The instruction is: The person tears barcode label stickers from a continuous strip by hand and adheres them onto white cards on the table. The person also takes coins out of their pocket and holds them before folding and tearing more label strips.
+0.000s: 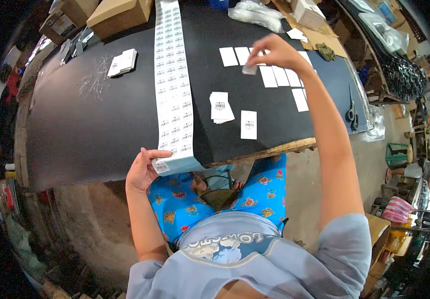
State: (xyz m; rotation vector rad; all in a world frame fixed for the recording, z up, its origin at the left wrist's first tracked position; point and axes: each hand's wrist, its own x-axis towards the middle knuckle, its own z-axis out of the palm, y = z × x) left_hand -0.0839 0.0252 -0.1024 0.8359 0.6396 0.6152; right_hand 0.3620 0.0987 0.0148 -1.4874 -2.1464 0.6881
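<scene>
My left hand (pixel 144 168) is at the front edge of the table, fingers closed on the near end of a long strip of barcode labels (pixel 174 89). The strip runs away from me across the dark tabletop, and its end bends over the edge. Above the rows of blank white cards (pixel 280 76) at the right, my right hand (pixel 277 52) pinches a small pale label (pixel 249 70), blurred by motion. Nearer to me lie a stack of labelled cards (pixel 221 107) and a single card with a barcode label (pixel 249 124).
Left of the strip are another card stack (pixel 122 63) and a scatter of thin pins or ties (pixel 95 79). Cardboard boxes (pixel 120 17) and a clear plastic bag (pixel 257 15) sit at the back. Black scissors (pixel 352 112) lie near the right edge. A person (pixel 427 172) is far right.
</scene>
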